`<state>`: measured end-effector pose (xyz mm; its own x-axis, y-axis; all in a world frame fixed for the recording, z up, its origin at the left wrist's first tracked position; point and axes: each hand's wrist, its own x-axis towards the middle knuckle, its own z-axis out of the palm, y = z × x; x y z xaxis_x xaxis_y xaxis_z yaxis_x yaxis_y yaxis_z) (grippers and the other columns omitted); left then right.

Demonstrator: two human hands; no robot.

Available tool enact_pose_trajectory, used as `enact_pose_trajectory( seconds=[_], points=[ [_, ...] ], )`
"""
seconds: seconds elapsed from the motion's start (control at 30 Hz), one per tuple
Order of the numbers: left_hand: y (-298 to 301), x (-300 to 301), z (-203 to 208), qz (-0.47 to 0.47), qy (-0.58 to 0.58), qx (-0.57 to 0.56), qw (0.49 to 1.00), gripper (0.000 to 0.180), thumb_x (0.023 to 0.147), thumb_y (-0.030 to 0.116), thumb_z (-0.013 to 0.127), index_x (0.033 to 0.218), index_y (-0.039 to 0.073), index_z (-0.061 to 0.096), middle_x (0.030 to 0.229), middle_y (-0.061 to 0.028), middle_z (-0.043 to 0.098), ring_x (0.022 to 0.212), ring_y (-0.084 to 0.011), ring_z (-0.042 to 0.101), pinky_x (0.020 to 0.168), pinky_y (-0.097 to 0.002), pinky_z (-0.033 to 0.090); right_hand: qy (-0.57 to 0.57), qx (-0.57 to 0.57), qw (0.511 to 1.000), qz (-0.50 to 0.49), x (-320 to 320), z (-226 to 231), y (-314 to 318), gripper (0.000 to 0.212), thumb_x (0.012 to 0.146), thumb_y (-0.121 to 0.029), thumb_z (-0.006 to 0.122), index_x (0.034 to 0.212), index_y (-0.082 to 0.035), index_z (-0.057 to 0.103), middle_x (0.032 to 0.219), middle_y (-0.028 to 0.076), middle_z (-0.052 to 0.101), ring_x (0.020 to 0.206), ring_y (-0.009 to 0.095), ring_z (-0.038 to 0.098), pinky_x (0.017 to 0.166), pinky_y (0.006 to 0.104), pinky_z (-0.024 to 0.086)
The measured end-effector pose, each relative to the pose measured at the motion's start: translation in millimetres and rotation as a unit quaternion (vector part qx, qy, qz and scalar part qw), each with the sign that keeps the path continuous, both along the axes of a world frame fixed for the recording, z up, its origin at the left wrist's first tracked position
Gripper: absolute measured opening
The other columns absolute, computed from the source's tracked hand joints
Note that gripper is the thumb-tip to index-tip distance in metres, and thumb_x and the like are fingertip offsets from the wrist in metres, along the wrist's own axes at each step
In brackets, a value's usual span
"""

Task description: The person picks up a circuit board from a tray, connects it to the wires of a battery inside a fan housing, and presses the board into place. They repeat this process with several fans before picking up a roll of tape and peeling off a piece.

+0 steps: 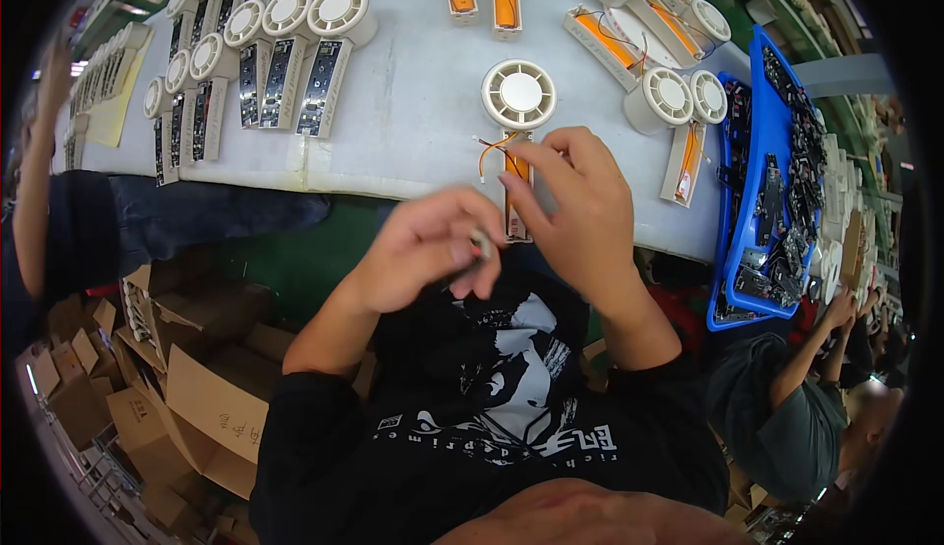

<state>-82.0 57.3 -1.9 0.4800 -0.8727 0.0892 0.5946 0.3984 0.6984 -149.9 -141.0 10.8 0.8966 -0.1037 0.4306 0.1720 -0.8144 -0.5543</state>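
In front of me at the table edge lies a white handheld fan (519,94), its round grille away from me and its open handle toward me. An orange battery (518,166) and thin orange and dark wires (485,159) show in the handle. My right hand (582,212) is over the handle's right side, thumb and forefinger apart beside the battery and wires; I cannot tell whether they touch. Left of the handle, my left hand (418,250) is curled around a small pale piece with a red spot (479,244), too blurred to name.
Fans with dark circuit boards (320,88) stand in rows at the left. More fans with orange batteries (605,48) lie at the far right. Stacked blue trays (745,181) of circuit boards sit at the right edge. Cardboard boxes (216,417) fill the lower left; co-workers flank me.
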Motion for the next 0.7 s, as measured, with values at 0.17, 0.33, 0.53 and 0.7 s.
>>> enact_pose_trajectory(
  seconds=[0.17,0.33,0.53,0.7],
  points=[
    [-1,-3,6,-0.115,-0.159,0.142,0.970,0.025,0.107,0.019,0.054,0.112,-0.003,0.066,0.080,-0.0127,0.069,0.068,-0.0134,0.063,0.061,-0.0267,0.050,-0.023,-0.032,0.999,-0.019,17,-1,16,0.023,0.080,-0.007,0.082,0.102,-0.008,0.075,0.086,0.007,0.063,0.074,0.024,0.061,0.065,0.0356,0.050],
    [-3,-5,-1,-0.084,-0.110,0.166,0.976,0.021,0.106,0.013,0.058,0.107,-0.005,0.068,0.080,-0.0117,0.069,0.066,-0.0124,0.063,0.059,-0.0252,0.050,-0.049,-0.038,0.998,-0.015,23,-9,12,0.028,0.081,-0.003,0.080,0.108,-0.008,0.075,0.083,0.005,0.066,0.067,0.022,0.061,0.061,0.0339,0.051],
    [0,-4,1,-0.067,-0.080,0.175,0.979,0.018,0.105,0.011,0.059,0.107,-0.005,0.068,0.080,-0.0114,0.069,0.062,-0.0126,0.063,0.057,-0.0241,0.050,-0.036,0.173,0.984,-0.031,30,-12,24,0.035,0.081,0.001,0.079,0.115,-0.005,0.073,0.088,0.004,0.073,0.066,0.019,0.063,0.063,0.0324,0.054],
    [1,-5,1,-0.035,-0.081,0.184,0.979,0.020,0.105,0.011,0.058,0.111,-0.005,0.069,0.081,-0.0113,0.070,0.061,-0.0124,0.063,0.057,-0.0237,0.050,-0.083,-0.017,0.996,-0.015,26,-8,27,0.038,0.082,0.004,0.078,0.119,-0.003,0.070,0.091,0.006,0.075,0.073,0.018,0.066,0.067,0.0302,0.056]
  ],
)
